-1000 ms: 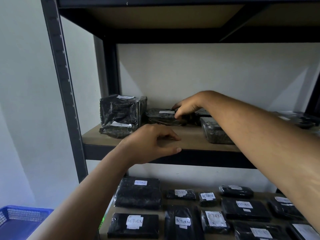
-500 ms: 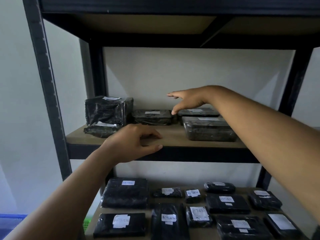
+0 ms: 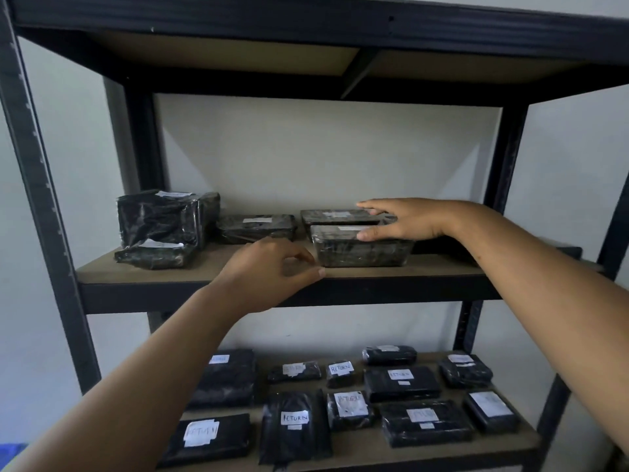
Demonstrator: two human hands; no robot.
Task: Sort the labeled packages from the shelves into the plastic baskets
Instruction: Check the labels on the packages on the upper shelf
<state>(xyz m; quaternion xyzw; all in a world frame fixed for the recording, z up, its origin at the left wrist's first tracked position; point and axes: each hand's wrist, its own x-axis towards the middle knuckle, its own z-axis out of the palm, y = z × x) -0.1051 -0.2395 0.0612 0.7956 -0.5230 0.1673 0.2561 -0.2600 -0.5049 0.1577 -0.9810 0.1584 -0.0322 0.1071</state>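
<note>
Front package (image 3: 360,250) on middle shelf (image 3: 442,267), long axis left-to-right, directly under right hand (image 3: 405,221), fingers straight and spread, gripping nothing; left hand (image 3: 272,269) loosely curled, empty, at shelf edge just left.

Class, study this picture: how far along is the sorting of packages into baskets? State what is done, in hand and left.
Done: nothing visible; no filled basket is in view. In hand: the right hand lies open on the front package and rear package, gripping neither; the left hand rests on the shelf. Left: every package, including the RETURN packages below.
</note>
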